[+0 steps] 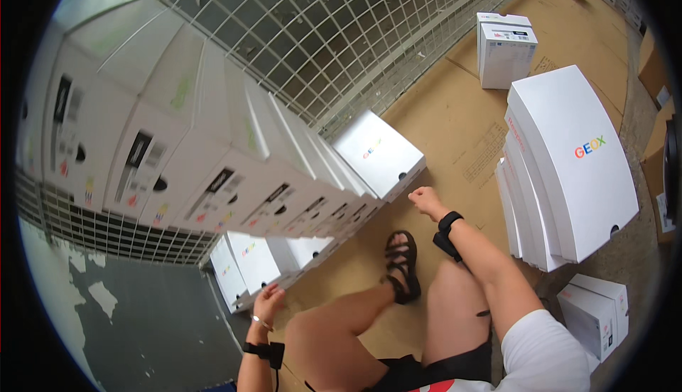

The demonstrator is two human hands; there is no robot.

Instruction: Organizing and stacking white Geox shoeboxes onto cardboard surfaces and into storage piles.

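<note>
My right hand (428, 201) is held just off the near corner of a white shoebox (380, 152) with coloured lettering on its lid. Its fingers are curled together, and I see nothing in them. At the lower left, my left hand (268, 304) is beside the end of a low white shoebox (264, 260). Its fingers are loosely bent and apart, with nothing held. A tall stack of white shoeboxes (177, 157) with labelled ends rises on the left, above the lower boxes. Both wrists carry black straps.
Another stack of white shoeboxes (575, 157) stands at the right. A lone shoebox (506, 54) is behind it, and a smaller white box (593, 314) lies near my right elbow. Cardboard sheet (455, 132) covers the floor. A white wire mesh (320, 36) runs along the back.
</note>
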